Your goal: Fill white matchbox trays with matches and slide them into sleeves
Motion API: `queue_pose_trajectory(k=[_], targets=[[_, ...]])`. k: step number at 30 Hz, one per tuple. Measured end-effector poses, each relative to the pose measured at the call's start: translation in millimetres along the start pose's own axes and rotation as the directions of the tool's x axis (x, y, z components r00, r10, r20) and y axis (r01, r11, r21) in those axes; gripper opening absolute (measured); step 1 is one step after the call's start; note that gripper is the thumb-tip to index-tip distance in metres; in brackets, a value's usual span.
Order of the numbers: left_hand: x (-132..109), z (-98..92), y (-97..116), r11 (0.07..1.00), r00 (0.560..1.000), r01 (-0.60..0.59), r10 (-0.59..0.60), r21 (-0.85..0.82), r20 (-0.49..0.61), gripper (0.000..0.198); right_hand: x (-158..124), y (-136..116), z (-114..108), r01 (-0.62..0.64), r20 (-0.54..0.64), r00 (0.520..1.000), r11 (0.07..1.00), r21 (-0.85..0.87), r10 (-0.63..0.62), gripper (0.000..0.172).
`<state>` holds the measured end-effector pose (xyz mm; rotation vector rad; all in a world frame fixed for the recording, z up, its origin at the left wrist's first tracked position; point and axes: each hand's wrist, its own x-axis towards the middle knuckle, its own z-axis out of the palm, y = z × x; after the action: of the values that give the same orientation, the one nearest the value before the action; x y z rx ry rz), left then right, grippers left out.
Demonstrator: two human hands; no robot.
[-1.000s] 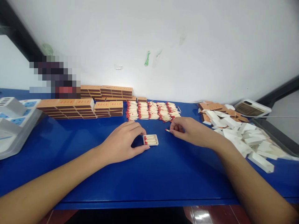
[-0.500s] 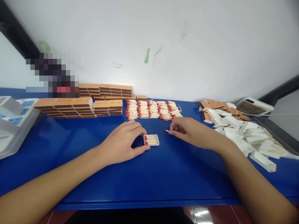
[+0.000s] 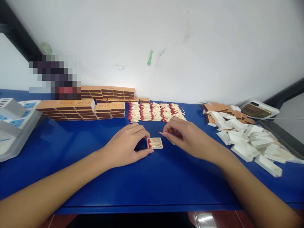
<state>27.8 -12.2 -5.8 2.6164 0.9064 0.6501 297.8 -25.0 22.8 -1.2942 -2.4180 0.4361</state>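
A white matchbox tray (image 3: 161, 146) lies on the blue table, partly filled with red-tipped matches (image 3: 155, 143). My left hand (image 3: 128, 144) grips its left end, thumb at the near side and forefinger at the far side. To the right of the tray and a little above it, my right hand (image 3: 181, 134) pinches a match (image 3: 161, 133), its red head pointing left. Several rows of matches (image 3: 156, 111) lie behind my hands, their heads mostly to the left.
Stacks of closed orange matchboxes (image 3: 66, 109) stand at back left, near a white power strip (image 3: 21, 126). On the right lie piled white trays (image 3: 247, 139) and orange sleeves (image 3: 220, 108), with a phone (image 3: 260, 108) behind. A white wall (image 3: 190, 63) borders the table's back.
My right hand has moved left with the match, closer to the tray. My left hand keeps its hold on the tray.
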Motion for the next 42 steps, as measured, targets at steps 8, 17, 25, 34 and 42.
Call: queue_pose_trajectory(k=[8,17,25,34,42], targets=[[-0.6,1.6,1.1,0.999,0.999,-0.034,0.033,-0.017,-0.024,0.027,0.9,-16.1,25.9,0.144,0.015,0.990,0.987,-0.076,-0.143,0.009],[0.9,-0.4,-0.7,1.000,1.000,-0.002,0.002,-0.019,-0.031,0.027,-2.8,3.8,-2.6,-0.101,0.021,0.994,0.983,-0.152,0.106,0.016],[-0.5,-0.3,-1.1,1.000,0.999,-0.001,0.001,0.002,-0.032,0.028,-3.0,9.0,-4.0,-0.137,0.178,0.974,0.990,-0.020,0.138,0.019],[-1.7,0.8,4.0,1.000,0.999,-0.028,0.028,-0.005,-0.040,0.027,0.8,-21.5,15.4,0.055,0.001,0.998,0.997,0.052,-0.055,0.009],[-0.3,-0.9,1.4,1.000,0.999,-0.005,0.005,0.001,-0.049,0.026,-10.8,32.3,-34.1,-0.109,-0.251,0.964,0.990,-0.094,0.083,0.019]])
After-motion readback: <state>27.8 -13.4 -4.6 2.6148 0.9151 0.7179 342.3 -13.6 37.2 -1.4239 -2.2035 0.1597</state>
